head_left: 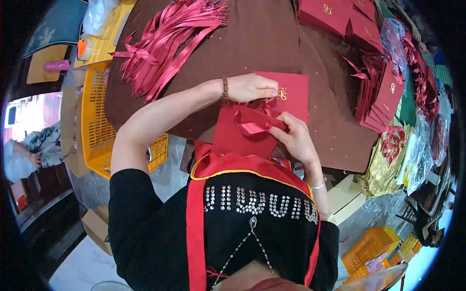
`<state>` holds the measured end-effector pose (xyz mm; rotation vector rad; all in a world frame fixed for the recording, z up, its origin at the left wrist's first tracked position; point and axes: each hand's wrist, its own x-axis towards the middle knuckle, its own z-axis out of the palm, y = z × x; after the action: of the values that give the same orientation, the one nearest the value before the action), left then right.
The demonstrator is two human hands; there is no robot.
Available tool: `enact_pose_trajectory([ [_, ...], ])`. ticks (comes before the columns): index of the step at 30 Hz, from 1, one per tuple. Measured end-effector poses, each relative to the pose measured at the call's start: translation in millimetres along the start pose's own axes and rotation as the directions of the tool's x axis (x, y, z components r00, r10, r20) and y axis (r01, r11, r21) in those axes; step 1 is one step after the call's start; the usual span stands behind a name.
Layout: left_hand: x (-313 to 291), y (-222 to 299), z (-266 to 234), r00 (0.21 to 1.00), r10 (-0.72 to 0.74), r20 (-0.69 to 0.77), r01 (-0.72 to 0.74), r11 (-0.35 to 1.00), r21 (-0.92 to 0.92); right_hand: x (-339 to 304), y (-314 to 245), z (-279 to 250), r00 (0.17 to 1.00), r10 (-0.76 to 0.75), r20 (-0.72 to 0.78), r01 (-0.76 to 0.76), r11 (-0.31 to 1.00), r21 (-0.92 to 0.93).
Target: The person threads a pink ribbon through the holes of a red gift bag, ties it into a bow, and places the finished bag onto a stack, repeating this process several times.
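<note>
A flat red paper bag [293, 107] with a gold emblem lies before me at the table's near edge. A glossy red ribbon [252, 127] loops across its middle. My left hand [252, 88], with a brown beaded bracelet at the wrist, is closed over the upper part of the bag; ribbon shows just below its fingers, and I take it to be pinching that ribbon's end. Lower and to the right, my right hand [296, 137] pinches the ribbon loop between thumb and fingers. The exact spot where the ribbon meets the bag is hidden by the hands.
Loose red ribbons [170, 41] lie bunched at the far left of the brown-covered table [262, 34]. Finished-looking red bags with ribbons [381, 97] stack at the right, more red folders [330, 14] behind. A yellow crate [94, 116] stands at the left; another person's hand [35, 159] shows beyond.
</note>
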<state>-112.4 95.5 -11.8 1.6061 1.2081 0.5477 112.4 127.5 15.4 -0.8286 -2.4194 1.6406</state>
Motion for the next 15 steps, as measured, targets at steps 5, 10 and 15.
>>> enact_pose_trajectory([
  [5,-8.3,-1.9,7.0,0.995,0.073,-0.063,-0.072,0.997,0.015,-3.1,2.4,2.1,1.0,0.027,-0.005,-0.027,0.999,0.026],
  [10,3.2,-6.4,-5.0,0.841,-0.128,-0.525,0.012,0.976,-0.218,-3.2,4.4,2.6,0.995,-0.099,0.001,0.099,0.994,-0.043],
  [15,16.3,-7.3,5.2,0.735,-0.318,-0.599,-0.045,0.858,-0.511,1.0,5.2,1.9,0.989,-0.149,0.001,0.149,0.987,-0.055],
])
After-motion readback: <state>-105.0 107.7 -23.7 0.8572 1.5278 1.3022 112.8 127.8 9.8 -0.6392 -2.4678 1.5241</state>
